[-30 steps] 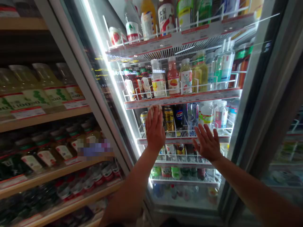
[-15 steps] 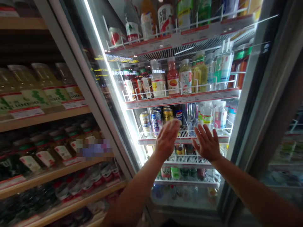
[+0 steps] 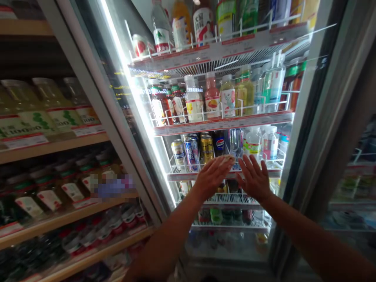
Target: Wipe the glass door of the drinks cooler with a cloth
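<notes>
Both my hands are raised in front of a lit drinks cooler [image 3: 223, 120], whose glass carries mirrored lettering. My left hand [image 3: 212, 178] has its fingers stretched out close together, level with the can shelf. A small pale patch shows at its fingertips; I cannot tell what it is. My right hand [image 3: 254, 180] is spread with its palm toward the glass, just right of the left one. Whether either hand touches the glass is unclear. Beyond them stand a gold can [image 3: 206, 148], a blue can [image 3: 192, 153] and a bottle with a yellow-green label [image 3: 252, 144].
Upper cooler shelves hold several bottles, among them one with pink drink [image 3: 212, 96]. Left of the metal door frame [image 3: 96, 98], a wooden shelf [image 3: 55, 147] bears rows of juice bottles [image 3: 61, 107]. Another dark cooler [image 3: 352, 196] is at the right.
My left hand has shifted slightly right and down, closer to my right hand, baring more of the gold can. My right hand is nearly where it was. The view has drifted a little.
</notes>
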A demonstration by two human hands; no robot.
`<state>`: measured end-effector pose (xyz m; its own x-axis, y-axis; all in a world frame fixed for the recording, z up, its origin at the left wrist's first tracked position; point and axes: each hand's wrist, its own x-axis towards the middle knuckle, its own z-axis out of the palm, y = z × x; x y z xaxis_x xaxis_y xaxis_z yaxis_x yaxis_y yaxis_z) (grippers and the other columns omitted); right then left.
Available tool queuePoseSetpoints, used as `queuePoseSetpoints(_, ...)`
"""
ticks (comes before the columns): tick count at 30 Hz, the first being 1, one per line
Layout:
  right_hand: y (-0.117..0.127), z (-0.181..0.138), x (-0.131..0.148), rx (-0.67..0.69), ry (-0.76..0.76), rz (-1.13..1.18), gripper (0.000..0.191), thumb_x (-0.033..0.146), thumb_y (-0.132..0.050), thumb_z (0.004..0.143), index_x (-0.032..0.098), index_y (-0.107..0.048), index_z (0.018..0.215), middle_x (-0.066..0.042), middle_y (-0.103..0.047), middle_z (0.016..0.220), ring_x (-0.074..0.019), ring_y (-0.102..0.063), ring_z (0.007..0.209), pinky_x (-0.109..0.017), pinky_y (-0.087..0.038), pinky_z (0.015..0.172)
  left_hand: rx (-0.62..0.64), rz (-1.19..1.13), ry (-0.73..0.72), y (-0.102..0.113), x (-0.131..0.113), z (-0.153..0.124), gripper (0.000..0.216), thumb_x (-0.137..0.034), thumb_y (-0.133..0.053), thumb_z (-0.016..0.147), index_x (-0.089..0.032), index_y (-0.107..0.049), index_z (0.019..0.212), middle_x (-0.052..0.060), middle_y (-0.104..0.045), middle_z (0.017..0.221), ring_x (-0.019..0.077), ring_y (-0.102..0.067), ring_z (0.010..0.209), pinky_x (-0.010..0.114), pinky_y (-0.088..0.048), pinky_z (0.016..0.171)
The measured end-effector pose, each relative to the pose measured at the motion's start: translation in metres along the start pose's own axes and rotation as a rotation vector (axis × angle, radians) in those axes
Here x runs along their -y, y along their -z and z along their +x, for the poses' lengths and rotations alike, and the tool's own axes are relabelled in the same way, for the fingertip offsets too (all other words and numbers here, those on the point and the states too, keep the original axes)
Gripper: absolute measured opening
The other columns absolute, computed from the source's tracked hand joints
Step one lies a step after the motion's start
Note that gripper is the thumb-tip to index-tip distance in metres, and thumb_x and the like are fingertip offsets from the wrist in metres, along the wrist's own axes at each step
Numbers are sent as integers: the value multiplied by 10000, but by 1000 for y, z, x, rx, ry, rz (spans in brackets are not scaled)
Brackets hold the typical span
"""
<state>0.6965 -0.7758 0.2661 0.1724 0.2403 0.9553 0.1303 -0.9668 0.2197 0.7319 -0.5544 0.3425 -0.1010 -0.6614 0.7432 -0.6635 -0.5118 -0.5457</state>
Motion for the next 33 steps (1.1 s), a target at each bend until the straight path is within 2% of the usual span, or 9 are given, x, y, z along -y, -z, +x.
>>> queuePoseSetpoints(6, -1, -2, 1, 0, -11, 2, 733, 361, -583, 934, 202, -260, 1572, -100, -460, 1524, -254, -343, 1473, -453, -150, 1246, -265, 94, 456, 23, 53, 42, 637, -54, -306, 961, -243, -260, 1567, 42, -345, 1607, 220, -199, 1531, 505, -267, 1261)
queuePoseSetpoints(11, -1, -2, 0, -8, -12, 15, 737, 358, -599, 926, 194, -274, 1567, -103, -461, 1527, -245, -319, 1486, -451, -141, 1249, -48, 3, 81, 14, 36, 34, 602, -98, -372, 981, -291, -291, 1546, -18, -417, 1571, 160, -201, 1526, 405, -284, 1262)
queuePoseSetpoints(13, -1, -2, 1, -8, -9, 17, 741, 356, -597, 927, 195, -266, 1569, -103, -457, 1530, -246, -320, 1486, -452, -143, 1249, -3, 3, 6, 20, 48, 38, 579, -104, -375, 985, -306, -328, 1526, -39, -448, 1551, 130, -205, 1522, 371, -265, 1267)
queuePoseSetpoints(18, -1, 0, 2, -21, -6, 0, 749, 352, -603, 922, 196, -263, 1571, -101, -463, 1526, -250, -334, 1479, -456, -157, 1246, -237, 119, 432, 47, 113, 83, 562, -102, -256, 987, -244, -362, 1520, 28, -360, 1605, 173, -172, 1538, 464, -187, 1287)
queuePoseSetpoints(21, -1, 0, 2, -28, -9, 1, 747, 339, -604, 917, 191, -271, 1569, -104, -474, 1519, -248, -329, 1482, -455, -154, 1247, -207, 82, 476, 40, 93, 97, 563, -122, -280, 981, -239, -350, 1528, 36, -353, 1608, 200, -170, 1540, 490, -167, 1285)
queuePoseSetpoints(24, -1, 0, 2, -22, -10, 4, 742, 338, -592, 922, 198, -263, 1572, -100, -460, 1530, -247, -327, 1483, -452, -154, 1246, 66, -17, 234, 27, 52, 99, 538, -162, -295, 997, -289, -364, 1514, -22, -401, 1582, 172, -237, 1519, 457, -234, 1267)
queuePoseSetpoints(26, -1, -1, 2, -23, -9, 7, 744, 344, -591, 923, 200, -259, 1573, -101, -454, 1534, -249, -331, 1481, -453, -159, 1245, 176, -51, 113, 28, 49, 101, 514, -183, -291, 1007, -317, -394, 1492, -56, -418, 1569, 155, -265, 1508, 440, -252, 1260)
queuePoseSetpoints(31, -2, -1, 2, -30, -9, 6, 742, 340, -608, 918, 193, -278, 1566, -109, -481, 1513, -257, -350, 1472, -462, -173, 1240, -197, 64, 416, 42, 107, 112, 538, -155, -346, 982, -254, -380, 1510, 12, -407, 1579, 206, -193, 1535, 499, -167, 1282)
queuePoseSetpoints(33, -2, -1, 3, -34, -6, 8, 739, 338, -615, 915, 186, -290, 1561, -113, -499, 1500, -256, -353, 1470, -465, -177, 1238, -275, 104, 448, 37, 102, 104, 561, -106, -329, 971, -236, -374, 1514, 23, -404, 1580, 206, -188, 1536, 496, -195, 1282)
